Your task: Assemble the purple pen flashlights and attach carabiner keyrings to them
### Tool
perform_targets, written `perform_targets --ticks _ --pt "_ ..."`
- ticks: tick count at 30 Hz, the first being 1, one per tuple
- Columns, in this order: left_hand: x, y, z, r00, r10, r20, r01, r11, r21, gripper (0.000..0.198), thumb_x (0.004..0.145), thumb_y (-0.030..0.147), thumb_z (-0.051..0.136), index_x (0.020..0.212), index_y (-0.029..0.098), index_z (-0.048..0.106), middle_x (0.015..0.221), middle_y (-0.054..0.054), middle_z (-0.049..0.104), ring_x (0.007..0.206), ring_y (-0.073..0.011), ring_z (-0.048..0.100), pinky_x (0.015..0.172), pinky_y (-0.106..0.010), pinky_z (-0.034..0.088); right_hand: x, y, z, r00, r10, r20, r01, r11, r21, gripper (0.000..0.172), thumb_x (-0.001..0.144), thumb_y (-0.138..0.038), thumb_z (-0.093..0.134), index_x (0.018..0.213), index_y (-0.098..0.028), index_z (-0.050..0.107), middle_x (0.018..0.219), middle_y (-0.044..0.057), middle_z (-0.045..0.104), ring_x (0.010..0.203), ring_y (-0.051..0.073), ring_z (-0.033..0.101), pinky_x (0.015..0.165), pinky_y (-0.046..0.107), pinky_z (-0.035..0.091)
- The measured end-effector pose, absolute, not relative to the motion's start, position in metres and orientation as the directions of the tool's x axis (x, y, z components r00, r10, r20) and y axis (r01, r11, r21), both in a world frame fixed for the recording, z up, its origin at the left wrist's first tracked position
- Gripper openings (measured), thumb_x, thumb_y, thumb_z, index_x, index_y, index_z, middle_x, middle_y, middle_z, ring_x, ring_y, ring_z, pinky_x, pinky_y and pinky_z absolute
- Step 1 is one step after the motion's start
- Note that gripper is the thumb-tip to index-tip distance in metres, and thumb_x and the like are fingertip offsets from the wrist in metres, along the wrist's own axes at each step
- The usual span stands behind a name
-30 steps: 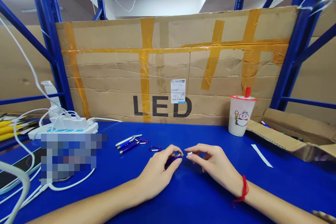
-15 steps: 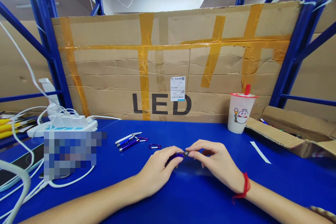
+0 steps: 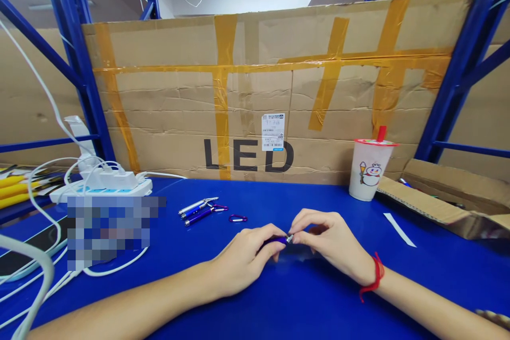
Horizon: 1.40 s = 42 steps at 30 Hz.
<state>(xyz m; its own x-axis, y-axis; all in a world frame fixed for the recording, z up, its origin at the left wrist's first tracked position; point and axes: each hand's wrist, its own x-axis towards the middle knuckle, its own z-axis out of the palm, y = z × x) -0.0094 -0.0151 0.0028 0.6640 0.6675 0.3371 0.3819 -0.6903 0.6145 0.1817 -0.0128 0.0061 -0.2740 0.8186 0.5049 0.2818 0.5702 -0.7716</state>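
My left hand (image 3: 247, 255) is closed around a small purple pen-light (image 3: 279, 240) just above the blue table. My right hand (image 3: 326, 239) pinches the silver end piece (image 3: 289, 238) at the pen-light's tip, so both hands meet at the middle of the table. Behind them lie three more pen-lights (image 3: 198, 210), silver, blue and purple, and a loose purple carabiner clip (image 3: 238, 218). A red string circles my right wrist.
A white power strip (image 3: 105, 186) with plugs and white cables sits at the left. A lidded drink cup (image 3: 371, 169) and an open cardboard box (image 3: 446, 202) are at the right, with a white paper strip (image 3: 399, 229) nearby. A taped "LED" cardboard sheet backs the table.
The silver end piece, held apart from the pen-light a second ago, is now against its tip. Both hands stayed together at the table's middle.
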Motion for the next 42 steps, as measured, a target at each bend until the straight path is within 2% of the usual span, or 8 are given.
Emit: perform_targets --ticks 6,13,19,23,30,34,42 --pt "-0.01 -0.018 0.004 0.686 0.656 0.314 0.405 -0.704 0.584 0.019 0.091 0.025 0.035 0.097 0.019 0.053 0.074 0.002 0.06 0.07 -0.0099 0.055 0.068 -0.019 0.04 0.182 -0.013 0.004 -0.282 0.843 0.458 0.27 0.528 -0.805 0.022 0.063 -0.036 0.072 0.058 -0.016 0.066 0.064 0.001 0.06 0.05 0.008 0.05 0.041 0.02 0.037" --pt "-0.012 -0.019 0.003 0.708 0.648 0.28 0.41 -0.7 0.585 0.018 0.091 0.022 0.033 0.094 0.018 0.05 0.072 0.001 0.059 0.067 -0.0102 0.055 0.066 -0.019 0.041 0.181 -0.016 0.009 -0.324 0.876 0.358 0.378 0.467 -0.799 0.025 0.06 -0.038 0.074 0.053 -0.015 0.065 0.058 0.001 0.059 0.049 0.008 0.049 0.046 0.021 0.039" --pt "-0.012 -0.021 0.004 0.72 0.64 0.268 0.433 -0.717 0.547 0.018 0.09 0.021 0.035 0.095 0.018 0.051 0.077 0.0 0.06 0.071 -0.0117 0.057 0.067 -0.02 0.042 0.179 -0.018 0.011 -0.353 0.919 0.173 0.352 0.302 -0.886 0.026 0.053 -0.036 0.076 0.051 -0.014 0.064 0.045 -0.002 0.055 0.042 0.007 0.043 0.042 0.02 0.035" --pt "-0.012 -0.02 0.003 0.718 0.631 0.295 0.419 -0.73 0.54 0.017 0.089 0.019 0.035 0.094 0.017 0.052 0.081 -0.002 0.061 0.073 -0.0121 0.057 0.067 -0.02 0.043 0.179 -0.019 0.008 -0.354 0.928 0.119 0.335 0.245 -0.91 0.025 0.053 -0.034 0.077 0.051 -0.013 0.062 0.043 -0.004 0.052 0.041 0.006 0.043 0.04 0.018 0.034" --pt "-0.012 -0.019 0.0 0.684 0.629 0.369 0.388 -0.743 0.546 0.016 0.089 0.017 0.039 0.094 0.017 0.053 0.091 -0.003 0.063 0.082 -0.0129 0.059 0.073 -0.021 0.043 0.174 -0.025 0.011 -0.306 0.951 0.053 0.335 0.159 -0.929 0.031 0.055 -0.04 0.074 0.053 -0.014 0.058 0.043 -0.004 0.052 0.039 0.006 0.045 0.036 0.017 0.035" --pt "-0.011 -0.018 -0.002 0.665 0.634 0.395 0.395 -0.747 0.534 0.017 0.089 0.019 0.04 0.096 0.018 0.055 0.092 -0.003 0.064 0.083 -0.0131 0.06 0.075 -0.021 0.044 0.172 -0.027 0.012 -0.283 0.959 -0.001 0.356 0.104 -0.929 0.034 0.06 -0.045 0.07 0.054 -0.014 0.055 0.038 -0.005 0.049 0.032 0.004 0.04 0.033 0.016 0.032" --pt "-0.01 -0.015 -0.006 0.628 0.649 0.429 0.411 -0.745 0.526 0.013 0.088 0.02 0.043 0.092 0.019 0.056 0.09 -0.002 0.065 0.082 -0.0131 0.06 0.074 -0.021 0.045 0.17 -0.026 0.011 -0.276 0.96 -0.044 0.335 0.053 -0.941 0.036 0.057 -0.047 0.07 0.055 -0.015 0.053 0.036 -0.007 0.047 0.029 0.003 0.038 0.03 0.015 0.028"
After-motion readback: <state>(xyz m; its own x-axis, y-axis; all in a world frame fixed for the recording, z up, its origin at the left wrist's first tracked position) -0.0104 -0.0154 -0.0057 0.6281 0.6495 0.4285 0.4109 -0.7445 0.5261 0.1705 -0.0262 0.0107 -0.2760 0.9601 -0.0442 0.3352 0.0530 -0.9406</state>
